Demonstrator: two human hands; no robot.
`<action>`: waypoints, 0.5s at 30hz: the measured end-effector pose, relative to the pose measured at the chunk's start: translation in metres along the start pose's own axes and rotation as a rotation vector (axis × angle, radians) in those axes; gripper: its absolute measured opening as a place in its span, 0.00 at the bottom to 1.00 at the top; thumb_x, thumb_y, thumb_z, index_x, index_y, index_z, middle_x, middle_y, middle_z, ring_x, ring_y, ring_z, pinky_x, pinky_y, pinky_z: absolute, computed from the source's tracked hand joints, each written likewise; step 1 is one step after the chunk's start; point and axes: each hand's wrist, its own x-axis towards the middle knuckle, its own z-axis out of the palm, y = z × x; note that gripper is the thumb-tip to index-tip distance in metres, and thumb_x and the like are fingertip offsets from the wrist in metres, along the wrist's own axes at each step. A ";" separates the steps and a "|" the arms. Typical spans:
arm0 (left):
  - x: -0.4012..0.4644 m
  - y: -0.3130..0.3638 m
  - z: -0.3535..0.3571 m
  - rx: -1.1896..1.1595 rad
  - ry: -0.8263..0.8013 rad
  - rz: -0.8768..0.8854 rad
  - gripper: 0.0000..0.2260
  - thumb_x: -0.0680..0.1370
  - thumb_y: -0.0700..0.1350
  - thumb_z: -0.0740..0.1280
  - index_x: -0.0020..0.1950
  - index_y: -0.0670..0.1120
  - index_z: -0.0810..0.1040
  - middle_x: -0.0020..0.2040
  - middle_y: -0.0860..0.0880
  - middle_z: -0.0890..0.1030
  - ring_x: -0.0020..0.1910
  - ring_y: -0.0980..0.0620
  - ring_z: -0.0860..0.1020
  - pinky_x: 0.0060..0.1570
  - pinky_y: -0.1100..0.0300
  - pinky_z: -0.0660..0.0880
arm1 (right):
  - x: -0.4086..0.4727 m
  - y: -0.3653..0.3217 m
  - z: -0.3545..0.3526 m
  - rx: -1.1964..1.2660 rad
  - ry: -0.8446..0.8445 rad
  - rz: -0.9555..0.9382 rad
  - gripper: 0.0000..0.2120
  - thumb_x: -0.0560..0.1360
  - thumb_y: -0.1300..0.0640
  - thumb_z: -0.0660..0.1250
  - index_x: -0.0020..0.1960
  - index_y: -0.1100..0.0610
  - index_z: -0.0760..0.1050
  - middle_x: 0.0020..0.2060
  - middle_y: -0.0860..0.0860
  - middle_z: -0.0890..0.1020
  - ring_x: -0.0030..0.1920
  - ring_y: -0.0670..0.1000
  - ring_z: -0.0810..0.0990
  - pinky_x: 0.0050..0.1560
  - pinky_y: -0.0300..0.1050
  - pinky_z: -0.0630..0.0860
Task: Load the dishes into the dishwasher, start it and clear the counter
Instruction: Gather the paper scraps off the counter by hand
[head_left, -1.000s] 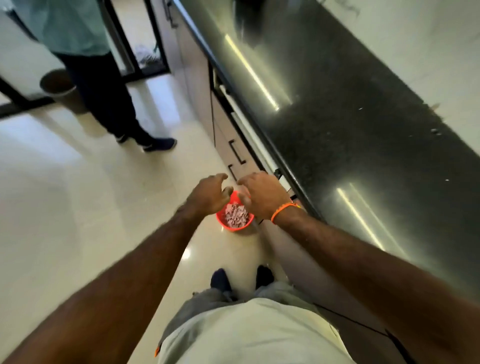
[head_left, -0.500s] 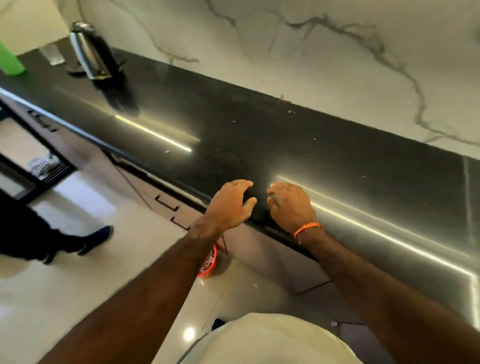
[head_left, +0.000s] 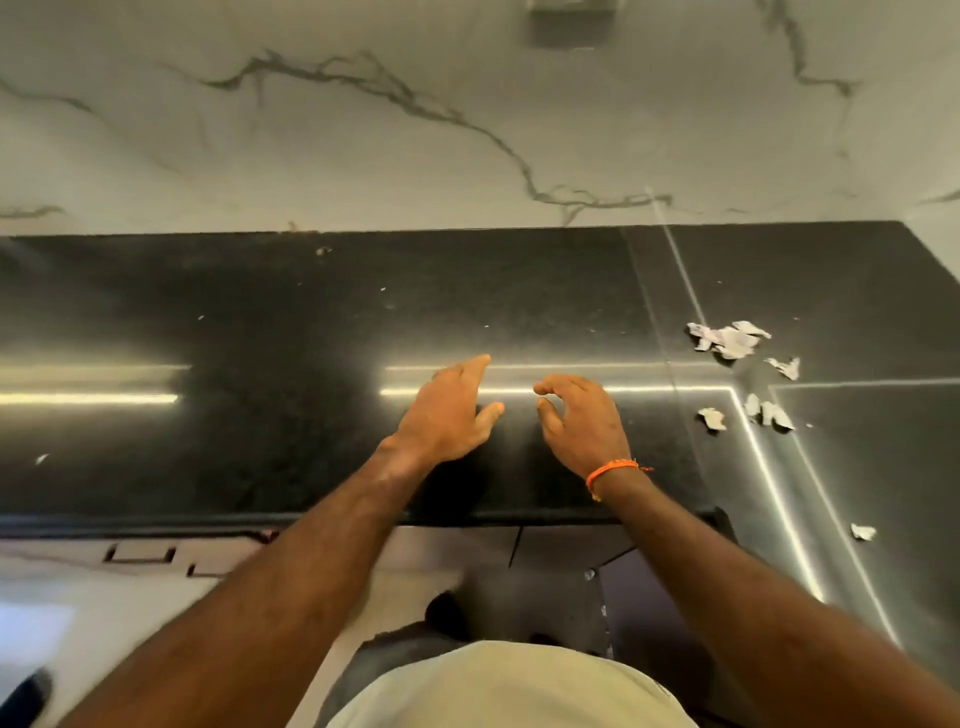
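— Since half a second ago the view has swung right along the counter (head_left: 260, 312); the kettle and green item at its far left have gone out of frame, and torn paper scraps (head_left: 727, 338) have come in on the right. Both hands have moved from the front edge further onto the slab.

— How do the hands lie?

— Left hand (head_left: 447, 415) is flat-ish over the black stone, fingers straight and together, thumb spread toward the other hand, holding nothing. Right hand (head_left: 582, 421) has its fingers loosely curled, thumb and forefinger near each other but apart, nothing between them. An orange wristband (head_left: 613, 470) sits at that wrist. Whether either palm touches the stone I cannot tell.

— And the scraps?

— Well to the right of the right fingers: a cluster beyond them toward the wall, smaller bits (head_left: 769, 413) level with them by the corner seam, one piece (head_left: 862, 531) nearer the front edge. Tiny crumbs lie beyond the left fingertips.

— The room?

— White marble backsplash (head_left: 363, 156) with grey veins behind the counter; polished black top with bright light streaks; pale cabinet fronts with dark handles (head_left: 140, 553) below the left forearm; glossy floor (head_left: 62, 623) underneath.
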 end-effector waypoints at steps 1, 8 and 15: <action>0.008 0.007 0.004 0.010 -0.015 0.032 0.34 0.78 0.57 0.68 0.80 0.47 0.61 0.74 0.42 0.72 0.73 0.42 0.69 0.71 0.48 0.68 | -0.002 0.008 -0.006 -0.009 0.015 0.022 0.09 0.77 0.57 0.67 0.56 0.52 0.81 0.55 0.49 0.83 0.59 0.52 0.78 0.61 0.49 0.72; 0.065 0.051 0.029 0.077 -0.166 0.321 0.34 0.78 0.57 0.67 0.80 0.47 0.61 0.75 0.44 0.70 0.73 0.42 0.69 0.71 0.46 0.69 | -0.022 0.051 -0.039 -0.094 0.237 0.277 0.10 0.76 0.58 0.69 0.56 0.55 0.82 0.55 0.51 0.84 0.59 0.54 0.78 0.60 0.51 0.75; 0.095 0.089 0.054 0.118 -0.279 0.567 0.33 0.78 0.56 0.68 0.79 0.47 0.61 0.78 0.46 0.66 0.76 0.43 0.64 0.74 0.45 0.65 | -0.057 0.085 -0.063 -0.236 0.482 0.515 0.13 0.75 0.55 0.69 0.59 0.51 0.81 0.59 0.49 0.82 0.63 0.53 0.75 0.65 0.53 0.70</action>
